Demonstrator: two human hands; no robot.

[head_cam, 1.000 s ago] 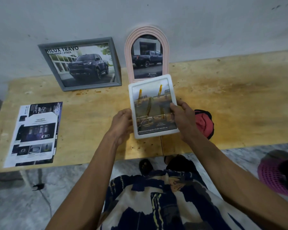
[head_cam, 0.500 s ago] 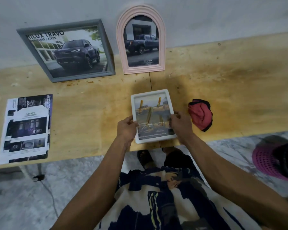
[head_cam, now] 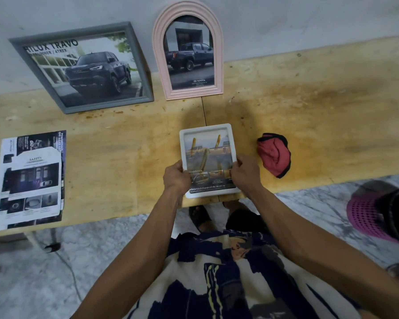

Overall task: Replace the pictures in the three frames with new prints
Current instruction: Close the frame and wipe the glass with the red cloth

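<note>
White frame (head_cam: 207,157) w/ yellowish truck print flat at near edge of wooden table (head_cam: 309,125), btwn both hands. Left hand (head_cam: 176,178) grips frame's left side, fingers curled over lower-left border; right hand (head_cam: 244,173) grips right side, thumb on print's lower-right corner. Bottom edge of frame roughly level w/ table's front edge.

Grey frame (head_cam: 83,65) w/ dark pickup print leaning on wall at back left, tilted. Pink arched frame (head_cam: 188,51) just right of it, upright vs wall, w/ pickup rear-view print — both well apart from white frame.

Stack of brochure prints (head_cam: 30,178) flat at table's left end, well apart from hands. Red cloth w/ black trim (head_cam: 274,155) crumpled near right hand, not touching it.

Pink mesh basket (head_cam: 366,215) on floor at right, partly cut off. Patterned shirt (head_cam: 217,284) in foreground, below arms.
</note>
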